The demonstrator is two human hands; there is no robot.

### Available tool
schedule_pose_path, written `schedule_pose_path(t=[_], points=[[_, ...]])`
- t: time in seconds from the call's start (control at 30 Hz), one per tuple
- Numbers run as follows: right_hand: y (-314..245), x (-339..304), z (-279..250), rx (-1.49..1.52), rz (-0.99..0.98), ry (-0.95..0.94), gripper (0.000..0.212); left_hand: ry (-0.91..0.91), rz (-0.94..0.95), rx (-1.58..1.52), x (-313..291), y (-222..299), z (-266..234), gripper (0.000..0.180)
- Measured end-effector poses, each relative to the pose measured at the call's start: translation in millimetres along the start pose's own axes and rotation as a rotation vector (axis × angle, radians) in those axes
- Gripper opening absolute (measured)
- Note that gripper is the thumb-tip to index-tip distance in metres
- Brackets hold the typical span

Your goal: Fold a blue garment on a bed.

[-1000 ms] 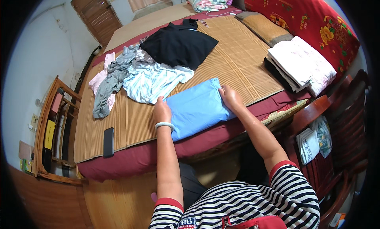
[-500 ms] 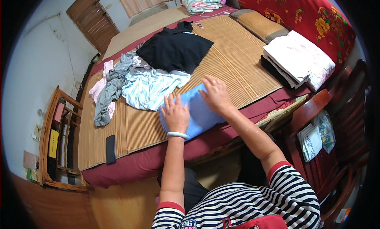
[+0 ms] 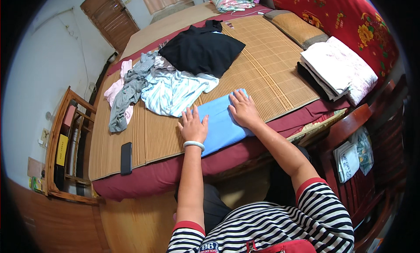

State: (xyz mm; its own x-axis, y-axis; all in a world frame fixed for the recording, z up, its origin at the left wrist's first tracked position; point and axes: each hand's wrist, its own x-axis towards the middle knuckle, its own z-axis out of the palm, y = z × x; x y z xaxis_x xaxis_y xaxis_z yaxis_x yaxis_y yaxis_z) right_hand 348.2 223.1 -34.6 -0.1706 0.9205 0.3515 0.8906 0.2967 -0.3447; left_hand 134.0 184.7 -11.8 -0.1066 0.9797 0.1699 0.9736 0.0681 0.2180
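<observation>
A folded blue cloth (image 3: 221, 124), perhaps a garment, lies flat at the near edge of the bed's bamboo mat. My left hand (image 3: 194, 127) rests on its left side with fingers spread, a pale bangle round the wrist. On its right side my right hand (image 3: 244, 109) lies flat, fingers stretched toward the far edge. Just beyond are a crumpled white and light-blue striped garment (image 3: 175, 93) and a black garment (image 3: 203, 49). Left of these lie a grey garment (image 3: 133, 89) and a pink one (image 3: 117, 87).
A dark phone (image 3: 126, 158) lies near the mat's front left. At the right sits a folded stack of white cloth (image 3: 330, 67) over black fabric. A wooden chair (image 3: 350, 121) holding packaged items stands close on my right. A tan pillow (image 3: 295, 27) lies farther back.
My right hand has come down from above the blue cloth to lie flat on it, and the cloth looks smoother. My left hand stays on its left side. The whole view has shifted slightly.
</observation>
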Motion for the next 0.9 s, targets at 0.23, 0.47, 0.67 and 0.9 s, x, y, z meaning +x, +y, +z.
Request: schedule_pose_path(t=[0.23, 0.47, 0.67, 0.9], points=[[8.8, 0.7, 7.5, 0.032, -0.017, 0.038, 0.051, 0.124, 0.198, 0.119, -19.4, 54.8, 4.2, 0.062], [7.8, 0.7, 9.1, 0.067, -0.033, 0.043, 0.05, 0.089, 0.367, -0.027, -19.8, 51.1, 25.6, 0.058], [5.4, -0.3, 3.1, 0.062, -0.02, 0.025, 0.051, 0.162, 0.266, 0.137, -9.2, 18.3, 21.3, 0.059], [4.0, 0.5, 0.4, 0.042, -0.012, 0.018, 0.052, 0.067, 0.123, 0.129, -5.3, 12.0, 8.9, 0.061]])
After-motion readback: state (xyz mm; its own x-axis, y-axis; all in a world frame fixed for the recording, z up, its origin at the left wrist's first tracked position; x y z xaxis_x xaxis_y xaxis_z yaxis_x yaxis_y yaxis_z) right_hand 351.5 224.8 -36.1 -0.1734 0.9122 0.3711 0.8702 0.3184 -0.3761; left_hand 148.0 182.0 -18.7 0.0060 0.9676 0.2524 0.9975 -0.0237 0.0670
